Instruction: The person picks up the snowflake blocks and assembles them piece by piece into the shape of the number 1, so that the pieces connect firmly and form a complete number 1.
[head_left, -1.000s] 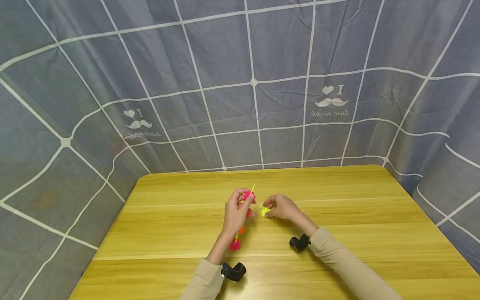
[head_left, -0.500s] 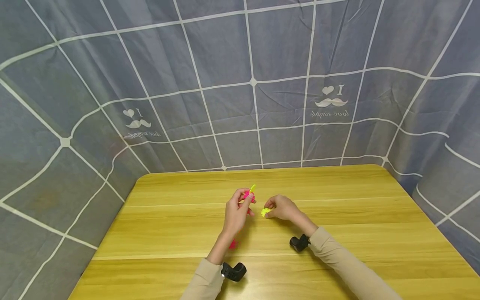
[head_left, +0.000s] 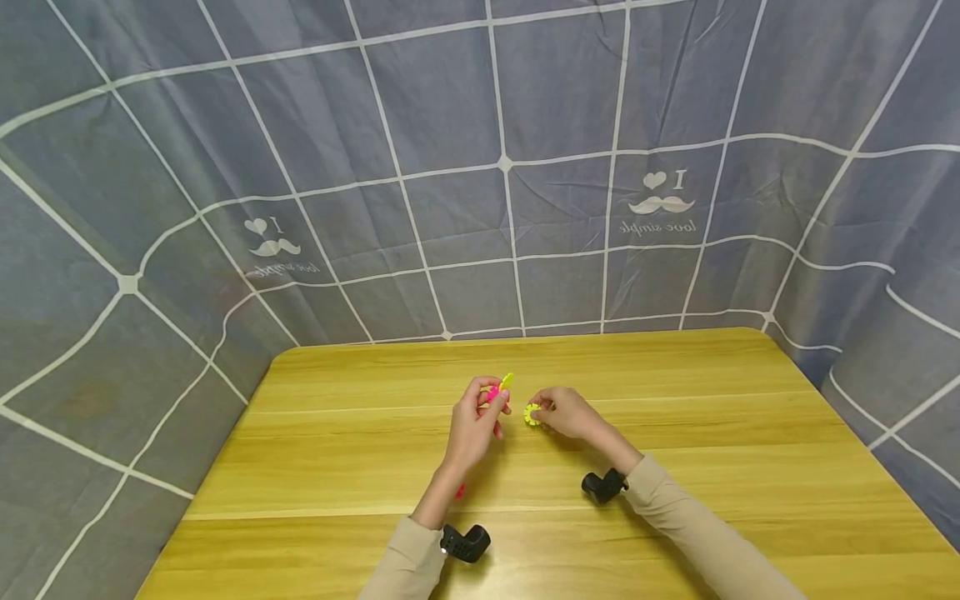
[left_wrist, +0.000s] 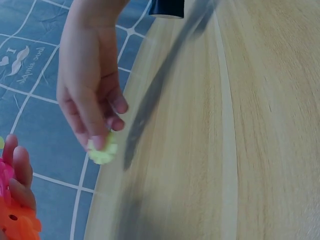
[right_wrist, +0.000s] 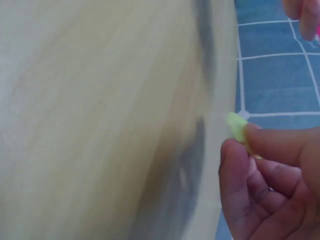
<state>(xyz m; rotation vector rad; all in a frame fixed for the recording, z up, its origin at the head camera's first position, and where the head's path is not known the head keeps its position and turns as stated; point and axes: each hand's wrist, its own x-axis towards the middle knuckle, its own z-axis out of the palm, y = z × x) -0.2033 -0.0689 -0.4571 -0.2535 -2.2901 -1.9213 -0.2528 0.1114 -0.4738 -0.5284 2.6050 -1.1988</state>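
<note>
My left hand (head_left: 468,432) holds a string of joined snowflake building discs near the middle of the table. A pink disc (head_left: 493,394) sits at its fingertips, with a yellow disc (head_left: 507,381) sticking up from it. In the left wrist view an orange disc (left_wrist: 20,222) shows beneath that hand's fingers. A red-pink disc (head_left: 460,491) peeks out beside the left wrist; the forearm and hand hide most of the string. Just to the right, my right hand (head_left: 567,414) pinches a single yellow disc (head_left: 532,414) between thumb and fingers, apart from the string.
Both hands are above a wood-grain table (head_left: 337,467). A grey curtain with white lines (head_left: 465,217) hangs behind its far edge. Black wrist cameras (head_left: 467,543) are worn below both hands.
The string's lower end has swung left, largely behind my left forearm. The yellow disc atop the string has turned from edge-on. My right hand has risen slightly, turning its yellow disc.
</note>
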